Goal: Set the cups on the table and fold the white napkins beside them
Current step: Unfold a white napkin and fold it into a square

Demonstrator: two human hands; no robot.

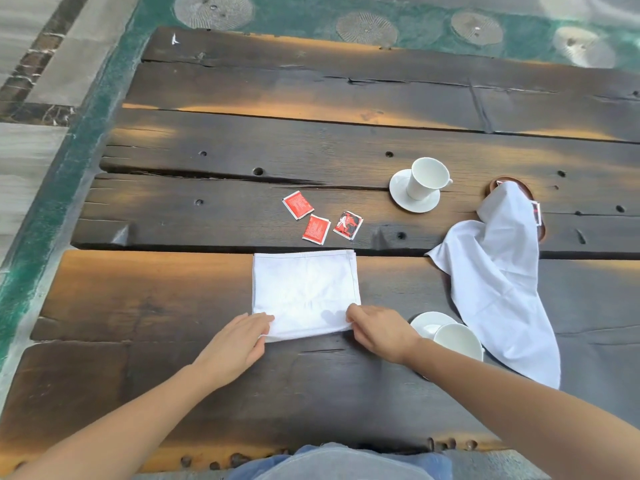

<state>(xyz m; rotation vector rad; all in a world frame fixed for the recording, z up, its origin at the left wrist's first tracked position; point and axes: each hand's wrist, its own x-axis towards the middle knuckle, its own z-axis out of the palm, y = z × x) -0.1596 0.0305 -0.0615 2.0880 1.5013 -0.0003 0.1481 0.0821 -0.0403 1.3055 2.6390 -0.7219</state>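
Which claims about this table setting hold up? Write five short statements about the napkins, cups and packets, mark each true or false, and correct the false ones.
1. The left hand and right hand hold the near corners of the folded napkin. True.
2. The far cup stands on bare wood. False: the far cup stands on a white saucer.
3. Three small packets lie beyond the folded napkin. True.
4. The second napkin is folded just as neatly. False: it lies loose and rumpled, its far end draped over a brown tray.
5. The near cup sits left of the left hand. False: it sits by the right wrist.
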